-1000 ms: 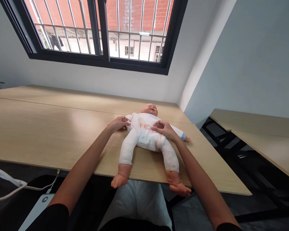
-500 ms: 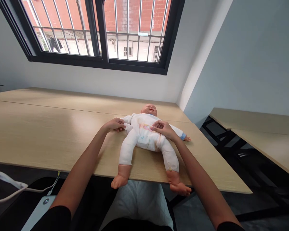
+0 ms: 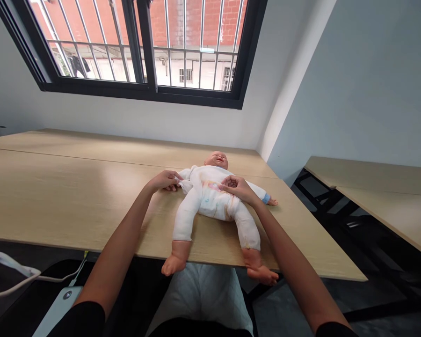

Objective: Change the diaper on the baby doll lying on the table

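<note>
The left hand (image 3: pixel 164 181) pinches the sleeve of the white sleepsuit (image 3: pixel 210 201) encasing a baby doll (image 3: pixel 217 161), the right hand (image 3: pixel 236 187) pinching its front, by the near edge of the worktop (image 3: pixel 56 196).

Baby doll (image 3: pixel 210 208) on table (image 3: pixel 73 196), left hand (image 3: pixel 164 181) at sleeve (image 3: pixel 184 180), right hand (image 3: pixel 236 188) on belly (image 3: pixel 212 192)

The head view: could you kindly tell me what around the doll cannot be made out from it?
Left hand: covers the end of the sleeve of the baby doll, hiding the doll's hand there.
Right hand: its curled fingers hide what the grip touches; whether it holds cloth cannot be told.
Print on the suit: too small to read.
White device: cut off by the bottom edge.
</note>
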Demonstrator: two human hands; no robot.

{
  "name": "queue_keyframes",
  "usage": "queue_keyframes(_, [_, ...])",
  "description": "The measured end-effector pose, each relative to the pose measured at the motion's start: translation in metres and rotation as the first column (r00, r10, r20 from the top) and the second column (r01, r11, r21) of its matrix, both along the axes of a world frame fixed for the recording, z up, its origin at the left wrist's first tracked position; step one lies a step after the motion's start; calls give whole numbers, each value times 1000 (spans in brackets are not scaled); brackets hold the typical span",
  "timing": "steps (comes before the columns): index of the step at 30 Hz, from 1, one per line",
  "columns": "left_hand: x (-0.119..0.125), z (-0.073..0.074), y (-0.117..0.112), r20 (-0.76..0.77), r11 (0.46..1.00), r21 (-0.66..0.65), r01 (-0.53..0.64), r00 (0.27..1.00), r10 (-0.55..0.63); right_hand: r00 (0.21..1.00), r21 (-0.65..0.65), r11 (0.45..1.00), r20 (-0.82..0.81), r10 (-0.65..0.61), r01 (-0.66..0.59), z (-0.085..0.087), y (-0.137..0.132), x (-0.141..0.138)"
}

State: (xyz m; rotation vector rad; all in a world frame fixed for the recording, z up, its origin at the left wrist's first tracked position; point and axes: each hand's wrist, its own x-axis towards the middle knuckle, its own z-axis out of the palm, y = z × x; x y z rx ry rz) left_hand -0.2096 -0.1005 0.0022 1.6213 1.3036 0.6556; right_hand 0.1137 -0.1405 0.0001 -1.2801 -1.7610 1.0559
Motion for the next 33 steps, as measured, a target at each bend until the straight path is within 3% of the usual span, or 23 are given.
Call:
queue_keyframes(7, [-2, -2, 4, -9, 996, 41, -84, 996, 84, 1000, 21, 1000, 7, -10, 10, 1, -2, -1])
queue_keyframes(11, [-3, 0, 2, 18, 991, 82, -103, 995, 102, 994, 221, 975, 103, -30, 7, 14, -12, -7])
queue_keyframes(15, [-4, 2, -1, 68, 984, 133, -116, 992, 107, 947, 354, 893, 254, 194, -278, 30, -20, -30])
queue_keyframes(17, [-4, 2, 0, 102, 983, 148, -108, 990, 93, 876, 331, 851, 403, 263, -408, 35, -19, -45])
queue_keyframes(19, [-3, 2, 1, 146, 983, 160, -88, 987, 65, 802, 277, 848, 542, 251, -452, 38, -14, -57])
queue_keyframes(25, [9, 11, -3, 280, 976, 217, -26, 959, -37, 721, 242, 908, 687, 89, -342, 31, 4, -67])
queue_keyframes(33, [45, 20, -29, 362, 948, 254, 193, 890, -278, 704, 217, 939, 710, 36, -268, 16, 3, -76])
